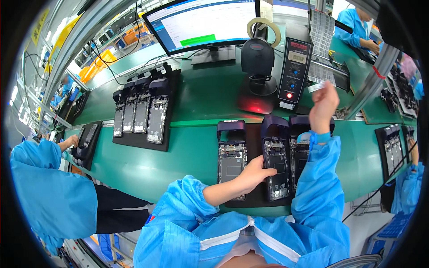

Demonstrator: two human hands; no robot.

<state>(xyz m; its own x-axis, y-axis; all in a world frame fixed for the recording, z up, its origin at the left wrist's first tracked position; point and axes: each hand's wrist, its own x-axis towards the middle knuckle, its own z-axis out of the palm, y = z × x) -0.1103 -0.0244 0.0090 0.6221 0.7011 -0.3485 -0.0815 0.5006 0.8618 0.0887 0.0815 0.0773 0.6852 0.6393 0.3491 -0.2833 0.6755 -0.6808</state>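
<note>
My left hand (254, 173) grips the lower left side of an opened phone (278, 172), its thumb lying over the inner face. The phone's dark cover part (274, 123) stands up at its far end. Similar opened phones lie on both sides, one to the left (233, 163) and another to the right (298, 156), partly hidden by my right sleeve. A black tray (248, 202) lies beneath them. My right hand (325, 107) is raised beside the label dispenser (295, 67), closed in a pinch on a small white label (316, 87).
A barcode scanner (258, 58) on a stand, a tape roll (276, 33) and a monitor (203, 22) stand at the back. More opened phones rest on a black tray (166, 120) to the left. Co-workers in blue sleeves (49, 183) work on both sides.
</note>
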